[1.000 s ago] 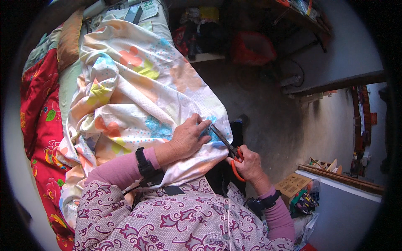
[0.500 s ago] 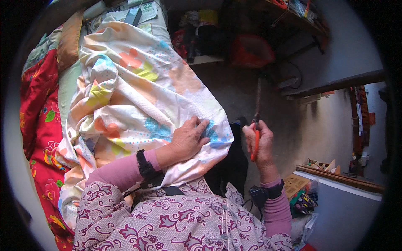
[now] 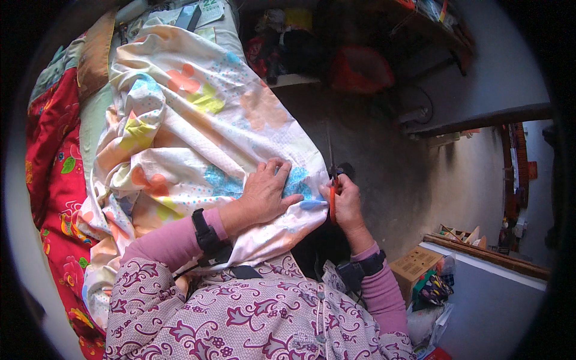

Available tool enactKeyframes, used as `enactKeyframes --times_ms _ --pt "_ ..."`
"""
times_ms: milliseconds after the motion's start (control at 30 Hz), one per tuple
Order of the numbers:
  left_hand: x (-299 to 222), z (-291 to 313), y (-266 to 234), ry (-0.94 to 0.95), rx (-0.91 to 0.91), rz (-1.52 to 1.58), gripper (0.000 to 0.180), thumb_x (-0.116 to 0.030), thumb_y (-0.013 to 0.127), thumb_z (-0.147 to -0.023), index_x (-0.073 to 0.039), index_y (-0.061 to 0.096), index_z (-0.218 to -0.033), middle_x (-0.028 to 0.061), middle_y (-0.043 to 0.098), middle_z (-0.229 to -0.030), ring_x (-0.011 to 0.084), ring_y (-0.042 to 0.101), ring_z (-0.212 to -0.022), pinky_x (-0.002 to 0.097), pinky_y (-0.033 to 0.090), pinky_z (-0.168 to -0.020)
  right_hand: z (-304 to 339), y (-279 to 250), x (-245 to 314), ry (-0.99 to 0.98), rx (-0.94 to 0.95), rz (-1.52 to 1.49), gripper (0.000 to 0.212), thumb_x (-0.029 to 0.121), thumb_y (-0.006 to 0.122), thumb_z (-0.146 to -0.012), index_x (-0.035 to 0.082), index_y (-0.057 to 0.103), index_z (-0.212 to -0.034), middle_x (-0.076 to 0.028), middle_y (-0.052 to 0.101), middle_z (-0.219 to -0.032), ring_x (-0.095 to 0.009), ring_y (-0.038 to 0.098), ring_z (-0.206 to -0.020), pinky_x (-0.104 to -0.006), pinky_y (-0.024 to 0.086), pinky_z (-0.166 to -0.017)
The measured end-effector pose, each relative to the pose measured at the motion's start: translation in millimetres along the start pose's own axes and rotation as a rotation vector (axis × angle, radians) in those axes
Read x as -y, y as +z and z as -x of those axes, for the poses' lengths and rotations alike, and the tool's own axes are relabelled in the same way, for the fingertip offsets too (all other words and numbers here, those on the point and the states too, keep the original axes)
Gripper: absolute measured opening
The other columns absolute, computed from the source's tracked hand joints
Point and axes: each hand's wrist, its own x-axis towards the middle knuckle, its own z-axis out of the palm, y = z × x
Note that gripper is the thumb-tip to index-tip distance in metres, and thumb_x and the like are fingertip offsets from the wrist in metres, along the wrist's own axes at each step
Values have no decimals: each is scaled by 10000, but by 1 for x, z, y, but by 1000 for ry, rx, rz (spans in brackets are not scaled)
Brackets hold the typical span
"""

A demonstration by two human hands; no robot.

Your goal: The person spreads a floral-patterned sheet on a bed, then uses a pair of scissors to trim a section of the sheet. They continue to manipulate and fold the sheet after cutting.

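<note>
Pale green bedding (image 3: pixel 95 123) shows between a red floral quilt (image 3: pixel 63 174) and the white patterned cloth (image 3: pixel 198 120), which spreads in loose folds down toward the person's lap, its right edge facing the grey floor (image 3: pixel 390 162). Just beside that edge now are the scissors (image 3: pixel 332 207), brought back from farther out over the floor half a second ago, so the tool is again within reach of the fabric. The right hand (image 3: pixel 347 203) has its grip clamped round their orange handles; the blades are too dark to tell apart from together, or touching the cloth from clear of it. The left hand (image 3: pixel 264 189) lies on the cloth near the edge, grip spread, thumb now stretched wider from the fingers. Among containers, a red basket (image 3: pixel 361 69) stands in shadow, its contents too dark to make out; a brown cardboard box (image 3: pixel 413 264) sits beside a dark patterned bundle (image 3: pixel 435 289), its inside hidden.
</note>
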Motion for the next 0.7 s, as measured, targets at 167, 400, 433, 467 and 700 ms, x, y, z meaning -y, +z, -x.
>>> enactKeyframes --times_ms 167,400,433,467,700 --pt "7 -5 2 -55 134 5 938 -631 659 -839 0 389 -1478 241 423 -1447 406 458 -1289 529 394 -1027 -4 2 -30 -64 -127 29 213 60 758 -823 33 553 -875 -23 578 -764 -107 538 -729 -312 486 -681" --pt "1 -6 -6 113 -27 0 992 -590 716 -803 1 340 -1506 249 358 -1502 421 356 -1399 554 311 -1103 -2 -2 -39 -80 -82 30 214 55 735 -844 35 551 -952 -80 619 -833 -172 598 -787 -355 512 -741" --pt "0 -6 -7 156 11 -51 992 -574 724 -803 -7 326 -1514 254 342 -1514 429 350 -1402 558 304 -1109 -2 -3 -40 -91 -101 8 210 55 742 -833 35 548 -910 -55 594 -795 -140 563 -753 -331 498 -710" --pt "-1 -5 -8 197 46 -98 993 -558 732 -804 -15 312 -1522 259 326 -1525 438 345 -1405 561 297 -1116 -3 -3 -40 -126 -114 -30 211 54 750 -822 36 545 -868 -29 569 -756 -109 529 -720 -307 483 -679" --pt "-5 2 -8 52 258 -2 1133 -572 789 -723 -74 241 -1581 259 265 -1576 438 277 -1455 632 254 -1122 -5 -10 -17 -181 -230 159 211 23 735 -821 55 557 -930 -58 604 -791 -142 591 -754 -322 518 -687"
